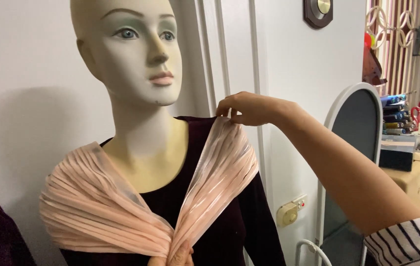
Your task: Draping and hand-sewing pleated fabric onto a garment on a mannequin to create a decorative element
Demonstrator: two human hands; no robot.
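Head view: the right hand (249,109) reaches in from the lower right on a bare forearm with a striped sleeve (409,244) pushed up near the elbow. Its grip is pinched together on the top edge of a pleated peach scarf (220,167), right at the mannequin's (141,98) shoulder on that side. From the pinch the fabric fans downward and narrows toward the middle of the chest.

The left hand (178,257) shows only partly at the bottom edge of the frame. Its grip is closed on the gathered point where both halves of the scarf meet, low on the chest. The other half of the scarf spreads wide over the opposite shoulder, lying flat in pleats.

Under the scarf the mannequin wears a dark plum top (229,221) with long sleeves and a scooped neck. The bald head stands upright just above and to the left of the right hand, well clear of it.

Behind is a white wall with door trim (229,54). A cream socket (289,213) sits low on the wall, below the forearm. Beside it stands an arched mirror with a white frame (355,98). Further right, stacked thread spools (394,114) and a cardboard box (417,180) rest on a surface. A dark round clock (318,12) hangs above.
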